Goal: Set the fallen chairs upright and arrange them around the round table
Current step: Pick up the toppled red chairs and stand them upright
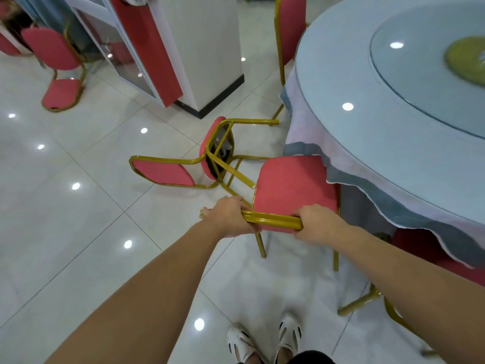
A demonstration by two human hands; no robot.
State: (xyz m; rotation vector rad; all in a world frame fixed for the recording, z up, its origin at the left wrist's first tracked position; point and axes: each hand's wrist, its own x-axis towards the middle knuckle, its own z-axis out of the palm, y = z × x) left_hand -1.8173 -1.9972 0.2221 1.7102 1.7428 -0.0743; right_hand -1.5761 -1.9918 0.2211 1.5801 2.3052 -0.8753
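At the round table's [338, 74] near-left edge, left hand [231, 218] and right hand [319, 223] both grasp the upright chair's [291, 187] top rail. Fallen chair [164, 173] lies on the floor [78, 232] beyond, lengthwise leftward, nearer the left hand.

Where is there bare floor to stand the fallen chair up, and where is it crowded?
Bare tiles spread left of the left hand, from the fallen chair to the far-left chair. Crowded: the fallen chair's legs lie close to the held chair, which the right hand also holds, at the round table's edge.
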